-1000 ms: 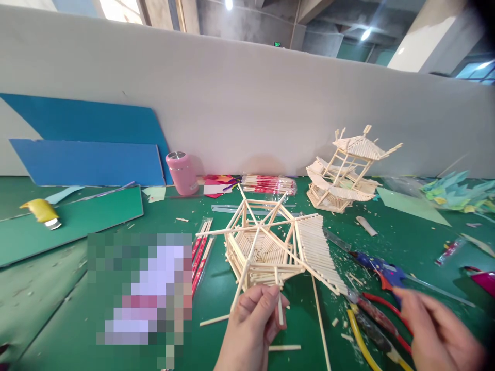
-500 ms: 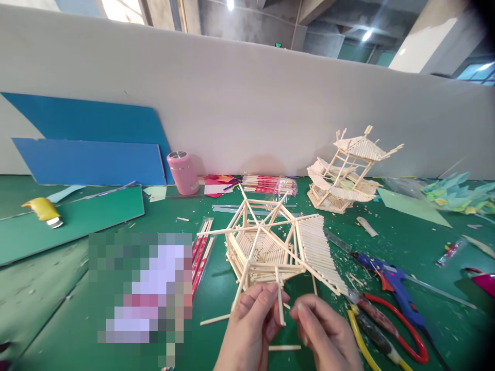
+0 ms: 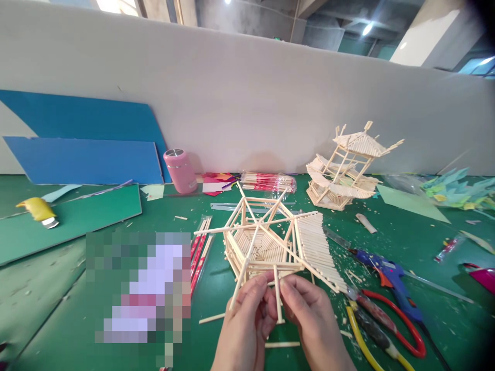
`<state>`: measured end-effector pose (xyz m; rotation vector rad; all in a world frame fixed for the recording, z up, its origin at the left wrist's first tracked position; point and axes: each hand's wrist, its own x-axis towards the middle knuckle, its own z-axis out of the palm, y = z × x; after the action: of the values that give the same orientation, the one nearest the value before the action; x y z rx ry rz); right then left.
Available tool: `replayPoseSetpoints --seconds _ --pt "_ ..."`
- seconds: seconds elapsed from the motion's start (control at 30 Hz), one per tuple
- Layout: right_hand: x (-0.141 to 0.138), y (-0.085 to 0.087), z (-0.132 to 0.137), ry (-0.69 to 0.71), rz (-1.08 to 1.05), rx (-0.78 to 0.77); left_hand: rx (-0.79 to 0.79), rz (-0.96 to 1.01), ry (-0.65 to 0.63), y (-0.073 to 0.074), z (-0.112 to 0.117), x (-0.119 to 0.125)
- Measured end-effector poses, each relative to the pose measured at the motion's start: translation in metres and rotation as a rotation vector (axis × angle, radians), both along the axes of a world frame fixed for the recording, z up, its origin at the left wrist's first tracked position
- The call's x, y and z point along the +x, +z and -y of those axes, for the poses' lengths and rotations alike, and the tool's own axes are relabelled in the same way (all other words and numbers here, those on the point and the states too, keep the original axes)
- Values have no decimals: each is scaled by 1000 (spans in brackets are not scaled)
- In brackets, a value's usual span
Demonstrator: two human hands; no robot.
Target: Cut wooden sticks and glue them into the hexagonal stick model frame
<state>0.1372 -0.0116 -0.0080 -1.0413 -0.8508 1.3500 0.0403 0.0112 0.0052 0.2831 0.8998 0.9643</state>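
A hexagonal model of pale wooden sticks (image 3: pixel 258 225) sits on the green table, with long sticks radiating from its centre and a slatted panel (image 3: pixel 315 241) on its right side. Near its front edge a wooden stick (image 3: pixel 278 304) points toward me. From the left, my left hand (image 3: pixel 251 312) is closed on this stick, thumb and fingertips pinched close to its upper part. My right hand (image 3: pixel 305 306) is closed from the other side, its fingertips against the same stick. The fingers hide part of the join behind. A loose stick (image 3: pixel 282 344) lies below my hands.
Pliers (image 3: pixel 394 324) and a blue glue gun (image 3: pixel 390 275) lie to the right. A finished-looking stick pavilion (image 3: pixel 344 170) stands behind. Packed sticks (image 3: pixel 200 252), a pink flask (image 3: pixel 180 172) and a yellow cutter (image 3: pixel 38 211) are on the left. A white partition (image 3: pixel 247 103) bounds the back.
My right hand has moved left and up to meet the stick beside my left hand. The left hand has shifted slightly up. The whole view has moved a little.
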Motion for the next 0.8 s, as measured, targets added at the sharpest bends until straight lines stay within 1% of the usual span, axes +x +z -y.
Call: replayPoseSetpoints --seconds 0.17,0.37,0.5,0.67,0.8 --pt "-5 4 -5 11 -35 -5 68 -23 3 -2 -1 -1" --pt "-9 5 -7 -2 -126 -16 80 -16 -13 -4 -1 -1" --pt "-10 3 -8 18 -203 1 93 1 -31 -7 1 -2" --pt "-10 -1 -8 -17 -188 -51 97 18 -33 -10 -1 -1" --pt "-10 -9 -9 -19 -189 -45 91 32 -35 -11 -2 0"
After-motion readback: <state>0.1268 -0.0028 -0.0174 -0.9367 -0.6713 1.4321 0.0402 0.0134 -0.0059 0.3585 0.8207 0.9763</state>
